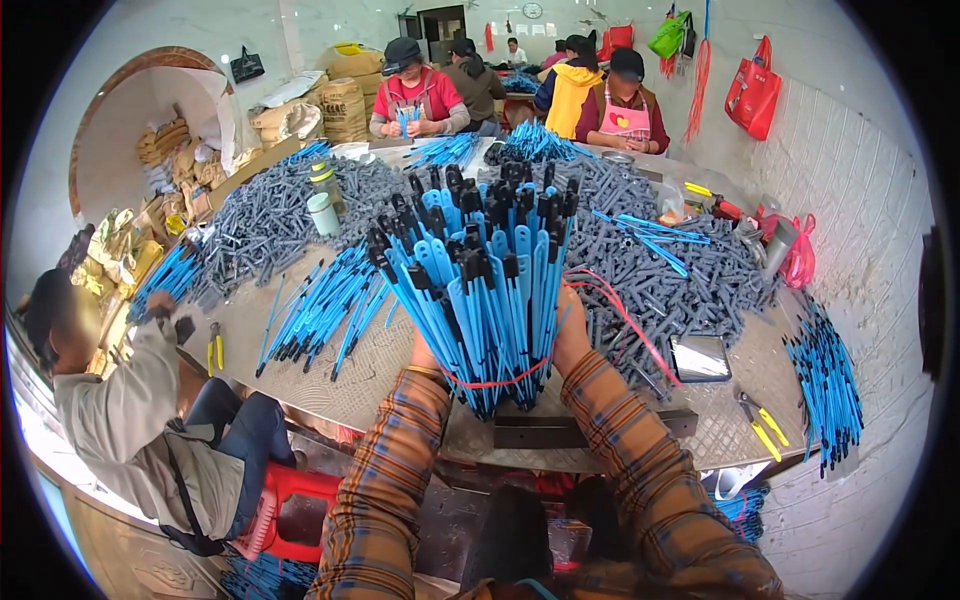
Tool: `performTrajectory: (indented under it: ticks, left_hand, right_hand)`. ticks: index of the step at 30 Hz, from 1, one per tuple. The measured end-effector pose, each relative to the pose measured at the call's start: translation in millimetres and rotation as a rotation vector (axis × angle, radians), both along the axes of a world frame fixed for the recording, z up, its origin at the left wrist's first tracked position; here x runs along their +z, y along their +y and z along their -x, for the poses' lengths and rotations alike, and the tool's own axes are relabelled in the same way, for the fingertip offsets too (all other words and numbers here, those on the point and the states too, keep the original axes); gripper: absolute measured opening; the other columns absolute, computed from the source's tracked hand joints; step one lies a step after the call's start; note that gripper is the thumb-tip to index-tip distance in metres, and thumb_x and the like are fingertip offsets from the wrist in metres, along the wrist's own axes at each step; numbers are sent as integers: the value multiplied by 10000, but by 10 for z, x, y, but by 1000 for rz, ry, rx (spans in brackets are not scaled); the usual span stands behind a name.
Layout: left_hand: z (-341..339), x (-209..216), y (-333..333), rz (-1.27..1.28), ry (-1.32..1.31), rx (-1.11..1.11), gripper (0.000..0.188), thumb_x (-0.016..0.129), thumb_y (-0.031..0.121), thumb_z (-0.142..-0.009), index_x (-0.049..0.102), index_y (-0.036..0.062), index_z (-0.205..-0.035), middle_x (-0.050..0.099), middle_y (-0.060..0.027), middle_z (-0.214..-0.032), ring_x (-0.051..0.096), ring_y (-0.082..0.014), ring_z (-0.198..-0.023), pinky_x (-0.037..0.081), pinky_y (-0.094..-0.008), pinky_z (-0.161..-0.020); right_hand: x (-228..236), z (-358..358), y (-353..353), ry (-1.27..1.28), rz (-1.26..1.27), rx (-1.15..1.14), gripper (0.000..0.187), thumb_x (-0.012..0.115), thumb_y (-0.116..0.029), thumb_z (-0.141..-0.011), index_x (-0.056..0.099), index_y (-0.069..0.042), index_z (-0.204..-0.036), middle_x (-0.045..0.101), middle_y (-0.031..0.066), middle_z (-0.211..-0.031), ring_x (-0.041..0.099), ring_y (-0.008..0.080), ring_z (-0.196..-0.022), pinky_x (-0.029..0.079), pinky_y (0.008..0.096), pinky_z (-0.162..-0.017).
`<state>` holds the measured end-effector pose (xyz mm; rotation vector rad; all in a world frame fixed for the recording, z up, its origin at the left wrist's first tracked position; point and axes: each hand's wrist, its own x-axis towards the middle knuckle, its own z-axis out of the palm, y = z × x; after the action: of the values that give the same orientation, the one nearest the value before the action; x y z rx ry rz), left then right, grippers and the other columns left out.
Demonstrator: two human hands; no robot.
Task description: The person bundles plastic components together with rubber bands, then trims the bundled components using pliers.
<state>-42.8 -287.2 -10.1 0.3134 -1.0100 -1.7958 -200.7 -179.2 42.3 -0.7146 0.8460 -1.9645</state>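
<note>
On the left of the surface [242, 328] we have a loose spread of thin blue plastic strips with black ends [330, 305], best kept clear of our left sleeve. Nearer the middle, our left hand [424, 352] grips the left side of a thick, roughly upright bundle of similar blue strips [480, 290], most of its fingers hidden behind. The bundle stands over the near part of the surface, fanned at the top and gathered low down by a thin red band [515, 382]; we judge that even pressure from both sides would stop strips slipping out. Our right hand [573, 335] grips the opposite side, its forearm slanting inward from the near right; its fingertips we cannot see.
</note>
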Motion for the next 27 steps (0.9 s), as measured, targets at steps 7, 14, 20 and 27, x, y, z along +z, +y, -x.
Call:
performTrajectory:
  ticks: [7, 14, 20, 27]
  left_hand:
    - [214, 541, 501, 198, 607, -197, 330, 416, 238, -909, 443, 44, -1175, 552, -76, -1005, 525, -189, -920, 448, -299, -807]
    - [-600, 1323, 1538, 343, -121, -580, 298, 403, 244, -904, 528, 27, -1066, 577, -140, -929, 529, -245, -931, 417, -326, -843]
    - [-1010, 626, 2338, 896, -743, -402, 272, 433, 222, -890, 557, -16, -933, 594, -103, -882, 543, -216, -818, 427, -309, -732]
    - [-919, -195, 3136, 342, -442, -805, 303, 446, 285, -901, 560, 5, -876, 553, -27, -813, 462, -73, -782, 407, -248, -708]
  right_hand:
    - [458, -350, 618, -14, 125, 217, 315, 493, -382, -877, 572, -77, -895, 595, 2, -812, 532, 86, -691, 428, 217, -639]
    - [259, -742, 1484, 269, 9, 195, 291, 479, -349, -888, 563, -89, -788, 569, -10, -719, 494, 89, -619, 405, 231, -579]
    - [-52, -963, 2178, 392, -55, 252, 294, 471, -343, -891, 556, -90, -768, 562, -10, -704, 489, 95, -608, 397, 237, -563]
    - [-481, -889, 3012, 519, -158, 277, 300, 461, -337, -894, 548, -91, -745, 554, -9, -686, 483, 102, -595, 387, 243, -544]
